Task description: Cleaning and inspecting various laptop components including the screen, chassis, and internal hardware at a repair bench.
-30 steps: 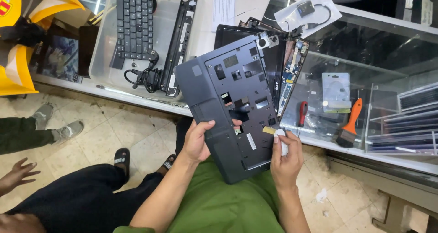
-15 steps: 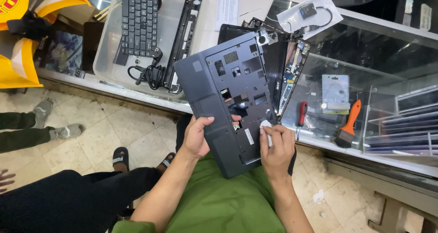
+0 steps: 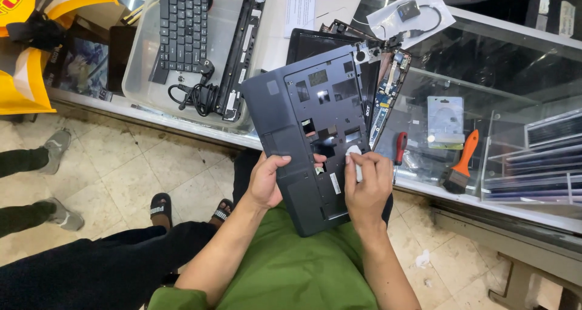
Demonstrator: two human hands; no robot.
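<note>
Item: laptop palmrest cover, dark grey plastic, underside up, with several cut-outs. Position: centre of the frame, tilted, its far end over the glass desk edge, its near end against the person's green shirt.

Left hand: closed on the cover's lower left edge, thumb on top, fingers hidden beneath. Grip as it was a second ago.

Right hand: fingers curled, pressing a small white piece against the cover beside a central cut-out. Change: a second ago this hand sat lower, at the cover's right edge, with a small pale object in its fingers; it has since moved up and inward onto the panel surface. Judged meaning: work has passed from holding to treating one spot of the panel, probably wiping or peeling. What the white piece is cannot be told.

Surroundings:
- Clear plastic tray, upper left, holding a black keyboard, a long black trim strip and a coiled black cable.
- Circuit board, just right of the cover.
- Red-handled screwdriver, right of centre.
- Orange-handled brush, further right.
- Bagged black adapter, top right.
- Tiled floor, lower left, with other people's feet.
</note>
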